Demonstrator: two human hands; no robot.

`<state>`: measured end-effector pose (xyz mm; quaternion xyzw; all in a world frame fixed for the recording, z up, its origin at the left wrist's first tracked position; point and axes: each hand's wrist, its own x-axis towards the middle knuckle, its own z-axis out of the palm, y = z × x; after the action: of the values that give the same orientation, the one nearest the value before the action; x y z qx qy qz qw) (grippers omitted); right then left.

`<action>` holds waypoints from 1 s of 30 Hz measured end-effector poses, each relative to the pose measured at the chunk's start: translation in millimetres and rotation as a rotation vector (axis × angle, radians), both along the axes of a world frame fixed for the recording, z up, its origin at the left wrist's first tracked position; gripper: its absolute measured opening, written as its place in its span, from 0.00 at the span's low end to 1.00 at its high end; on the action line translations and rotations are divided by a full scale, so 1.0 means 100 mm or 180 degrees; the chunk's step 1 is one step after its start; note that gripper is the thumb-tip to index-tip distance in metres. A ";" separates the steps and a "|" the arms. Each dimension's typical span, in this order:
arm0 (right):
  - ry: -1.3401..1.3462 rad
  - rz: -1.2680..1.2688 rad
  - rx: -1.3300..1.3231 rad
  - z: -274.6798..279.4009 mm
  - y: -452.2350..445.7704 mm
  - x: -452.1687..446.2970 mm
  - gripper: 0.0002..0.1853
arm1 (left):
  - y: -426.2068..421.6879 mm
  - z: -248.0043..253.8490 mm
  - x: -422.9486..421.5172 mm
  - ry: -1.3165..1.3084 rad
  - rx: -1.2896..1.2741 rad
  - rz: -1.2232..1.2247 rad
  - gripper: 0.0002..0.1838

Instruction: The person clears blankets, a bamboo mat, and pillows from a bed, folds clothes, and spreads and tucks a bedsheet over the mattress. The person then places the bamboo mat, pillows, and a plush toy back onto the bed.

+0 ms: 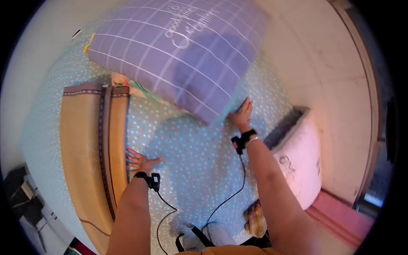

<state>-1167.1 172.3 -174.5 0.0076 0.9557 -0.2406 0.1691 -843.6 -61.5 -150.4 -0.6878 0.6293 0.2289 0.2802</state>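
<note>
My left hand (143, 162) lies on a light blue dotted bed sheet (182, 148) with its fingers spread. Its fingertips reach the edge of a folded tan mat (80, 140) with dark patterned borders. Farther forward, my right hand (243, 114) rests on the sheet, fingers stretched out, close by the lower corner of a large purple checked pillow (144, 51) with white lettering. Whether it touches the pillow I cannot tell. Neither hand holds anything. Each wrist wears a black strap with a small device and a cable.
A pink-and-grey cushion (301, 157) leans by the wall (323, 97) on the right. Beneath the purple pillow shows a floral cloth (140, 90). Black cables (231, 195) run across the sheet toward my body. A yellowish patterned item (256, 221) lies near my right forearm.
</note>
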 end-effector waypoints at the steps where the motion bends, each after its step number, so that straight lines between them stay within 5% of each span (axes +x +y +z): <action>1: -0.0073 0.0065 -0.0016 -0.17 -0.07 -0.04 0.61 | -0.01 -0.01 0.02 0.0052 0.0095 0.0034 0.82; 3: -0.0463 0.1779 0.3115 -0.52 -0.14 -0.25 0.54 | 0.00 -0.07 0.00 -0.0152 0.0258 -0.0021 0.83; 4: -0.0272 0.1575 0.2360 -0.72 -0.05 -0.29 0.44 | 0.01 -0.04 0.01 -0.0092 0.0302 -0.0036 0.83; 5: 0.1547 0.1273 0.1926 -1.60 0.17 -0.30 0.38 | -0.02 -0.02 0.01 -0.0030 0.0315 -0.0045 0.83; 7: 0.0141 0.0552 0.1446 -1.06 -0.06 -0.21 0.38 | -0.11 -0.01 0.00 -0.0062 0.0481 -0.0040 0.82; 9: -0.0264 0.0180 0.1322 -0.83 -0.08 -0.11 0.38 | -0.21 -0.03 0.12 -0.0078 0.0665 -0.0091 0.82; 11: -0.0446 -0.0024 0.1312 -0.71 -0.06 0.00 0.38 | -0.56 -0.11 0.30 0.0417 0.1508 -0.0483 0.70; 14: -0.0663 -0.0310 0.1258 -0.62 -0.14 0.02 0.38 | -1.42 0.97 -0.49 0.3158 -0.0285 0.0093 0.38; 15: -0.0732 -0.0383 0.1245 -0.60 -0.17 0.03 0.38 | -1.48 2.09 -1.37 0.3466 -0.0633 -0.0188 0.38; 16: -0.0805 -0.0454 0.1219 -0.59 -0.19 0.02 0.38 | -1.70 2.64 -1.78 0.2846 -0.1250 -0.1322 0.43; 18: -0.0891 -0.0589 0.1164 -0.54 -0.23 -0.03 0.38 | -2.15 2.78 -2.45 0.3428 -0.1428 -0.2947 0.51; 20: -0.0962 -0.0725 0.1045 -0.48 -0.28 -0.07 0.38 | -2.28 2.82 -3.12 0.2731 -0.0874 -0.4135 0.61; 21: -0.0981 -0.0791 0.0938 -0.45 -0.30 -0.08 0.38 | -2.16 2.80 -3.35 0.2712 -0.0871 -0.4227 0.61; 23: -0.0966 -0.0882 0.0724 -0.45 -0.32 -0.12 0.38 | -1.91 2.61 -3.69 0.0891 0.0172 -0.4276 0.69; 27: -0.0841 -0.0311 0.2019 -0.49 -0.37 -0.07 0.35 | -1.82 2.38 -3.74 0.0807 0.0224 -0.4214 0.71; 30: -0.1443 -0.0644 0.1333 -0.36 -0.37 -0.18 0.31 | -1.80 2.33 -3.83 0.0542 0.0300 -0.4247 0.74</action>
<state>-1184.8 134.9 -210.9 0.1906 0.9169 -0.0465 0.3476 -1226.3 -241.1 82.5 -0.1183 0.9286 0.0874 0.3407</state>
